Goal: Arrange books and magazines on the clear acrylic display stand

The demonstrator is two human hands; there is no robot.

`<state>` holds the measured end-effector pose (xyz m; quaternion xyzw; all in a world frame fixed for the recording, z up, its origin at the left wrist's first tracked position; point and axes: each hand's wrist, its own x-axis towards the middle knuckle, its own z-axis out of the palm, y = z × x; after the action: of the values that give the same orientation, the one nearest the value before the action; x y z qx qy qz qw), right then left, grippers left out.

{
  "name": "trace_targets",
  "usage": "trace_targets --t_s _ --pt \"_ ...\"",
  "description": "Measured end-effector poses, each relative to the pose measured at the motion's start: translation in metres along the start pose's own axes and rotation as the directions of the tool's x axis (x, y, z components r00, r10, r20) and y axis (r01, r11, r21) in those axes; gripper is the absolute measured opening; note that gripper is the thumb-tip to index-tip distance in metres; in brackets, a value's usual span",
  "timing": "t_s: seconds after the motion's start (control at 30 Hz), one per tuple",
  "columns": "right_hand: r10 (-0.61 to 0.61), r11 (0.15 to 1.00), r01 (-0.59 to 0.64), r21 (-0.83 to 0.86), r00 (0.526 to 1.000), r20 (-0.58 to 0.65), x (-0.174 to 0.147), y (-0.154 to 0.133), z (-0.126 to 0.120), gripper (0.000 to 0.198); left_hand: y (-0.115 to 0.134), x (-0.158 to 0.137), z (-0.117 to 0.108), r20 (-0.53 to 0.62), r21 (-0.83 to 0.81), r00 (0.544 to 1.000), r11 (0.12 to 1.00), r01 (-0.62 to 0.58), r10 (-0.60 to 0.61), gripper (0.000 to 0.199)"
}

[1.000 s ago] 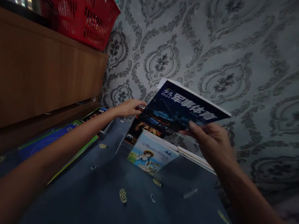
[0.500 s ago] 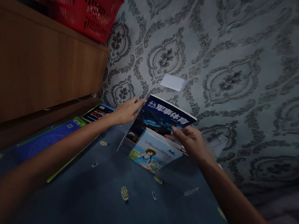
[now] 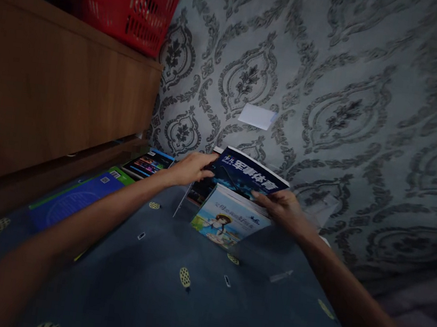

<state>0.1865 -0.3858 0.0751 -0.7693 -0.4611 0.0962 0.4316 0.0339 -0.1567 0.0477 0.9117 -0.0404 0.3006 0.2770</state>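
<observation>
A dark blue book (image 3: 237,172) with white Chinese lettering stands upright, tilted, behind a smaller light blue book (image 3: 229,219) that has a girl in a hat on its cover. My left hand (image 3: 192,170) grips the dark book's left edge, thumb apart from the fingers. At the right edge, my right hand (image 3: 287,209) pinches the dark book with its thumb on the front; its other fingers are mostly hidden. Another book's pale edge shows behind the dark one. A thin upright plate, perhaps a bookend (image 3: 182,201), stands at the books' left side.
Left of the books, a blue-and-green book (image 3: 76,201) and a black book (image 3: 148,164) lie on the dark blue patterned cloth (image 3: 137,292). A wooden cabinet (image 3: 60,83) bearing a red basket (image 3: 142,8) borders the left. Patterned wallpaper (image 3: 332,92) rises behind.
The dark blue book has shifted slightly right and down, and a pale book edge now shows behind it. My left hand has come against its left edge; my right hand keeps its pinch.
</observation>
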Motion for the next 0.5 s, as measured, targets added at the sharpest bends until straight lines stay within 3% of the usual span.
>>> trace_targets --t_s 0.1,0.3,0.5 --pt "-0.028 0.998 0.028 -0.055 1.000 -0.003 0.002 0.008 -0.003 0.049 -0.001 0.002 0.001 0.028 -0.033 1.000 0.999 0.004 -0.003 0.007" --pt "-0.088 0.996 0.088 -0.010 0.986 -0.142 0.006 0.009 0.000 0.046 -0.003 0.004 0.002 0.028 -0.165 0.999 0.986 0.038 -0.033 0.009" --pt "-0.109 0.993 0.112 0.027 0.988 -0.107 0.011 0.003 0.002 0.045 -0.013 0.002 0.011 0.031 -0.254 0.996 0.963 0.089 -0.084 0.018"
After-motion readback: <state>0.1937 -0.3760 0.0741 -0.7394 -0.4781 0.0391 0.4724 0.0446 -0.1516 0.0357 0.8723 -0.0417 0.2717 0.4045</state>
